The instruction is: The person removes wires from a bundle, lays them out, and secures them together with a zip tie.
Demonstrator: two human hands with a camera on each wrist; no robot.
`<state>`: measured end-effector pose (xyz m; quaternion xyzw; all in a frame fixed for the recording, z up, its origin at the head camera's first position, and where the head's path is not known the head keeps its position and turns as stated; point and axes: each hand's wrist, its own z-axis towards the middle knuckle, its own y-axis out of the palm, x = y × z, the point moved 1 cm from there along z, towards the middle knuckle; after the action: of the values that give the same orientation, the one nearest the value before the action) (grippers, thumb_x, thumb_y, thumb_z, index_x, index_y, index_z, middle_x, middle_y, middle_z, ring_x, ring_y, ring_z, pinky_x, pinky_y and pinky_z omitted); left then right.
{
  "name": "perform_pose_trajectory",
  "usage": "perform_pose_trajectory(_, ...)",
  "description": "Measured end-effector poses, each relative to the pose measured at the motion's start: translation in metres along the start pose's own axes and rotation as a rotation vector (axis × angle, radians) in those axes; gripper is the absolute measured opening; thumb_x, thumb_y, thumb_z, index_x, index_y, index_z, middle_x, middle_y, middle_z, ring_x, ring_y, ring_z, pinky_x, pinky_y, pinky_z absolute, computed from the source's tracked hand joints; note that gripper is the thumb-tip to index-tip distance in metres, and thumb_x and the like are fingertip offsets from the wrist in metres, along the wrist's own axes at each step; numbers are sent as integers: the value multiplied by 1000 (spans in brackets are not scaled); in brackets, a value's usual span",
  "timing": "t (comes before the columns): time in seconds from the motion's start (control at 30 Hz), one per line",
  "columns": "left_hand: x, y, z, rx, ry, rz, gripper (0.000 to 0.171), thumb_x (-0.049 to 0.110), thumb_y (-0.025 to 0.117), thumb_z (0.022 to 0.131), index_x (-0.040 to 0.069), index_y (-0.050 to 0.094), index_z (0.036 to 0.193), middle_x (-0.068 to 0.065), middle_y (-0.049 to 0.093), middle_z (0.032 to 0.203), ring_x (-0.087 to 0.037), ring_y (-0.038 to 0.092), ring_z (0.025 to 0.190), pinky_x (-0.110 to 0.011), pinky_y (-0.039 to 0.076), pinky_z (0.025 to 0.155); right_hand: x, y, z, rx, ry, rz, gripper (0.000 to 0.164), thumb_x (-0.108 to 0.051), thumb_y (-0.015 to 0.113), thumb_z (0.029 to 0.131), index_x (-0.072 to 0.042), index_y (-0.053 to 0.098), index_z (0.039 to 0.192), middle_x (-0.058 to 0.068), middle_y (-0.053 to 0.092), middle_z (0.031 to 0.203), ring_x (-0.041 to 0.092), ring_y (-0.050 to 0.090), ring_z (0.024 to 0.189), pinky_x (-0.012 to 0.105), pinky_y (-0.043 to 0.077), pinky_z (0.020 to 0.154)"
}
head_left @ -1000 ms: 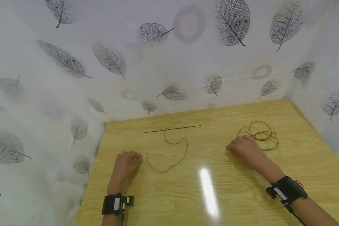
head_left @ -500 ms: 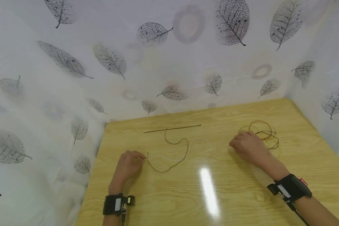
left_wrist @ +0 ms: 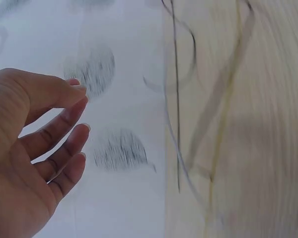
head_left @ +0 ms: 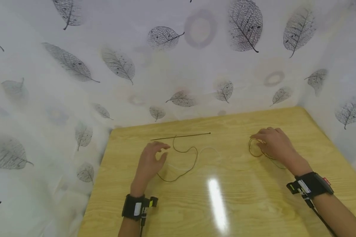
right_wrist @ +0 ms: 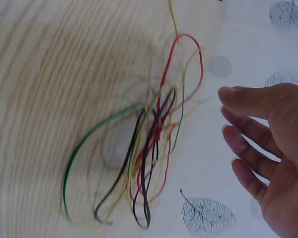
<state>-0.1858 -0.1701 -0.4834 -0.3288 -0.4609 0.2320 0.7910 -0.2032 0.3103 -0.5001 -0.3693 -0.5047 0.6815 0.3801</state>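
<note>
My left hand (head_left: 149, 161) hovers over the left part of the table, thumb and fingers apart with nothing between them. Near it lie a wavy dark cord (head_left: 181, 151) and a faint white cord (head_left: 201, 152). The left wrist view also shows a yellow cord (left_wrist: 223, 129). A thin, straight dark rod (head_left: 181, 136) with a small knob at its right end lies behind these cords. On the right, my right hand (head_left: 274, 144) is above a loose tangle of red, green, yellow and dark cords (right_wrist: 159, 119). Its loosely bent fingers hold nothing, and it partly hides the tangle in the head view.
The wood-grain table (head_left: 249, 197) carries a bright light reflection (head_left: 218, 204) near its middle. A white sheet with leaf prints (head_left: 181, 65) rises behind the table and at both sides. Each wrist wears a black band (head_left: 133, 206) with a cable.
My left hand has released the pale cord, its fingers spreading as it moved right and away from me. My right hand has shifted right, over the tangle. The pale cord has slackened.
</note>
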Motion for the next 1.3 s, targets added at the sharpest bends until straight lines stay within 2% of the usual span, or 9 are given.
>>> perform_pose_trajectory(0.17,43,45,23,-78,151,-21,19,7,75,92,16,76,108,4,72,110,-20,64,95,-36,52,83,3,15,5,-9,-76,-54,24,-6,87,80,-16,81,100,8,72,108,34,63,100,56,48,89)
perform_pose_trajectory(0.3,74,79,32,-165,187,-12,14,14,74,95,19,76,108,7,71,110,-15,63,97,-29,51,84,6,13,2,85,-133,-76,17,-7,87,77,-18,81,89,3,76,92,30,66,88,53,48,88)
perform_pose_trajectory(0.47,104,115,45,-260,179,0,12,19,71,98,20,77,108,9,72,107,-16,64,92,-18,46,75,0,-6,2,196,-205,-64,19,-4,86,76,-16,80,90,2,75,87,29,66,87,53,48,88)
perform_pose_trajectory(0.6,123,140,57,-329,124,11,22,22,68,100,17,74,121,8,72,110,-12,61,95,-16,45,72,-9,-23,5,248,-262,-47,30,2,89,68,-16,80,90,2,73,88,29,64,89,52,48,87)
perform_pose_trajectory(0.77,141,167,77,-355,112,-44,37,35,63,103,17,65,135,5,68,127,-12,63,106,-16,48,80,-20,-39,13,264,-318,-62,31,1,90,68,-15,80,92,3,72,90,30,63,90,50,48,85)
perform_pose_trajectory(0.93,151,180,88,-368,111,-194,20,29,61,105,17,75,113,8,73,114,-5,66,95,-11,47,77,-22,-50,14,257,-311,-121,39,4,92,64,-13,79,95,6,73,94,32,65,95,51,49,88)
perform_pose_trajectory(1.07,153,180,90,-401,38,-357,16,24,60,106,19,75,105,14,72,101,3,62,92,-14,49,76,-17,-56,10,295,-289,-133,43,8,93,60,-13,79,95,6,73,94,34,65,96,51,49,88)
perform_pose_trajectory(1.17,154,182,90,-423,-19,-492,16,29,61,106,18,69,113,13,73,107,3,64,97,-20,50,82,-16,-58,9,330,-304,-112,39,5,92,63,-13,79,95,7,73,92,33,65,93,51,49,86)
perform_pose_trajectory(1.3,156,186,91,-426,-62,-623,38,37,63,103,15,52,131,8,75,111,-1,66,97,-23,52,84,-17,-60,10,371,-325,-90,35,2,90,67,-13,79,96,7,73,91,34,65,91,51,48,85)
